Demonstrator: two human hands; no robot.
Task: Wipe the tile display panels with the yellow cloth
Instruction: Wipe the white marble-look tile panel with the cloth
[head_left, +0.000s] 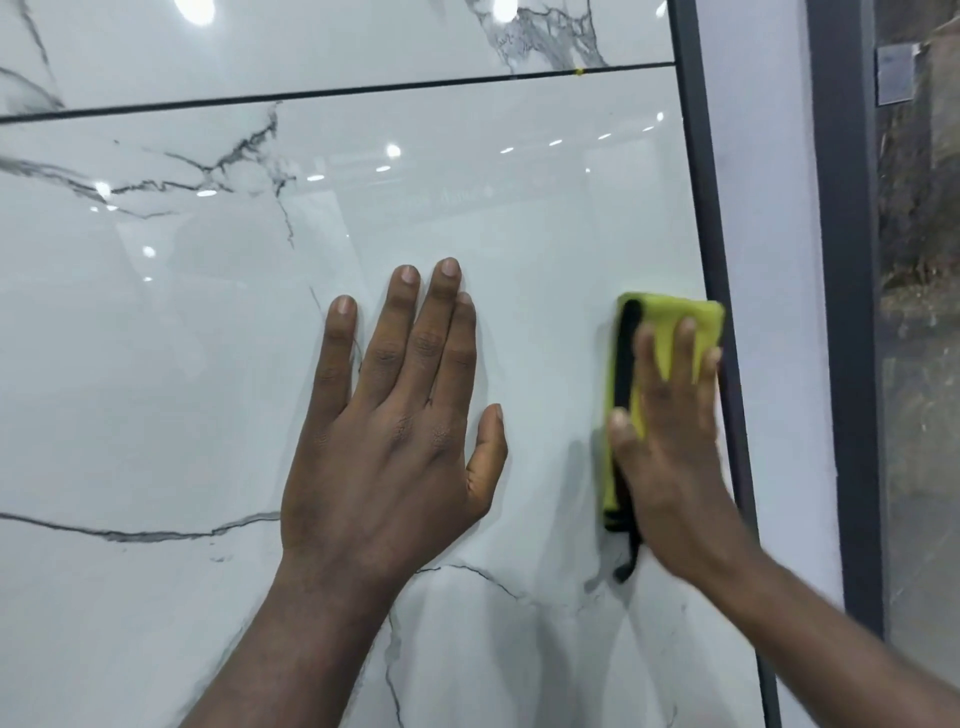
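Right hand (670, 441) presses the yellow cloth (670, 317) flat-fingered near the frame (727, 364); left hand (395, 415) rests open, empty, on the panel (208, 364). Best keep even pressure along that edge.

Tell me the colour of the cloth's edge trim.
Black, edging the yellow cloth; the head view shows it.

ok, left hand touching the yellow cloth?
Apart. Head view: bare tile panel shows between the left hand and the yellow cloth under the right hand.
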